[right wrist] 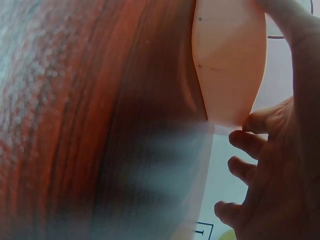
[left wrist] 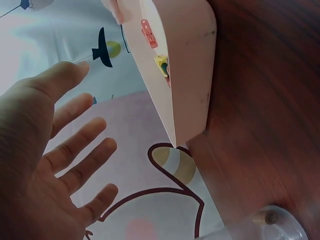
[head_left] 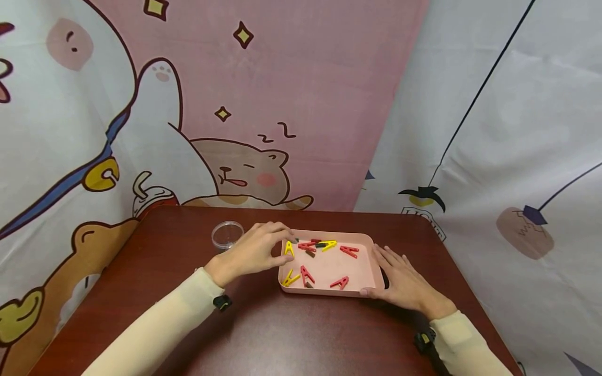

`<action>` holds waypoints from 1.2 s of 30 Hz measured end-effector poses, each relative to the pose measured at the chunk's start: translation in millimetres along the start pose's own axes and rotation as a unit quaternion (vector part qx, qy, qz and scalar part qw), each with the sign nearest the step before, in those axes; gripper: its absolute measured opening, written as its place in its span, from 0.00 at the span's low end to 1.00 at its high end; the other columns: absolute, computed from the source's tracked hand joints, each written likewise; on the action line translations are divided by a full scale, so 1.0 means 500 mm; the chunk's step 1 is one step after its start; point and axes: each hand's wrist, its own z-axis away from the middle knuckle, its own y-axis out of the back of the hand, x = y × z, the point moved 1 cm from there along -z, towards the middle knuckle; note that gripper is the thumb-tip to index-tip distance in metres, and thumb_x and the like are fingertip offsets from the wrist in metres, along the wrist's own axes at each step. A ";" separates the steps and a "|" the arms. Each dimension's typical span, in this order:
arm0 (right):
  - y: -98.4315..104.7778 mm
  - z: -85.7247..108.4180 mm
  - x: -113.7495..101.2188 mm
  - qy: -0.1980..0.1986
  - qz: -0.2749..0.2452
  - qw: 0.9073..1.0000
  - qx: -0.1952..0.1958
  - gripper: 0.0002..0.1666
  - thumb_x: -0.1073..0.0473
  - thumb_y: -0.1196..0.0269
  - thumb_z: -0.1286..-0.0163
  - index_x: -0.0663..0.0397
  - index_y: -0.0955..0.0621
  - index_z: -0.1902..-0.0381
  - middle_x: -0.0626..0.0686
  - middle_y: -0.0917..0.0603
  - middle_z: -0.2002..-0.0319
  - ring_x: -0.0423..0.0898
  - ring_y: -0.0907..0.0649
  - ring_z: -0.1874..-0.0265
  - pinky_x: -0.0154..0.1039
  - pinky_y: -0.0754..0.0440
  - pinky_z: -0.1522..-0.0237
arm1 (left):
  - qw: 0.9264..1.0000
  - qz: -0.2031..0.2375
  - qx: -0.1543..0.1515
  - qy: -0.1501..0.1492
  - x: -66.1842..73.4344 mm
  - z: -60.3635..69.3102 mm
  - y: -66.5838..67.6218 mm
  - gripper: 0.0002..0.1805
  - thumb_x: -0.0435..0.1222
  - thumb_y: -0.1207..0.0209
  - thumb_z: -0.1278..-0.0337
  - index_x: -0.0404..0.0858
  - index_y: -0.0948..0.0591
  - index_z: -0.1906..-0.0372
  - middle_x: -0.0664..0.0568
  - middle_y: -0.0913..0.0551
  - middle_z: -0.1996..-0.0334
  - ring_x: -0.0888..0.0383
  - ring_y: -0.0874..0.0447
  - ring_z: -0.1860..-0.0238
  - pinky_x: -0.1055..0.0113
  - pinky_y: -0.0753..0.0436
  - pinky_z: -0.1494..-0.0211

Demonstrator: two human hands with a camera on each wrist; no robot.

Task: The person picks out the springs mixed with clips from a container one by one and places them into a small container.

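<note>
A pink tray holds several small plastic clothespins, among them a yellow clothespin near its left wall and a red clothespin toward the right. A few small dark pieces lie among them. My left hand hovers at the tray's left edge, thumb and fingers spread apart beside that yellow clothespin. Seen from the left wrist, its palm holds nothing. My right hand rests against the tray's right side, fingers extended along the rim and thumb at the front right corner.
A clear round dish stands left of the tray, behind my left wrist. The dark red wooden table ends at a patterned cloth hung behind it. Each wrist wears a small black device.
</note>
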 end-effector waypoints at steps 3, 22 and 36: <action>0.001 0.000 0.000 0.000 -0.001 1.000 0.002 0.79 0.10 0.31 0.34 0.55 0.40 0.04 0.62 0.37 0.06 0.70 0.37 0.06 0.83 0.43 0.11 | 1.000 -0.002 -0.010 -0.007 0.006 -0.008 -0.004 0.22 0.51 0.21 0.27 0.48 0.07 0.36 0.55 0.08 0.35 0.50 0.10 0.31 0.37 0.16 0.23; 0.004 0.005 0.002 0.004 -0.004 1.000 0.008 0.78 0.12 0.30 0.34 0.56 0.39 0.05 0.63 0.36 0.06 0.71 0.37 0.07 0.84 0.42 0.12 | 0.994 -0.016 -0.098 -0.049 0.042 -0.052 -0.038 0.18 0.48 0.21 0.27 0.53 0.07 0.37 0.54 0.12 0.26 0.50 0.16 0.20 0.38 0.17 0.23; 0.000 0.001 0.004 0.012 -0.004 1.000 0.009 0.78 0.12 0.30 0.34 0.56 0.39 0.05 0.63 0.35 0.06 0.71 0.36 0.07 0.84 0.42 0.12 | 0.980 -0.065 -0.159 -0.105 0.059 -0.079 -0.064 0.17 0.51 0.19 0.29 0.57 0.05 0.40 0.60 0.07 0.36 0.59 0.12 0.30 0.39 0.23 0.17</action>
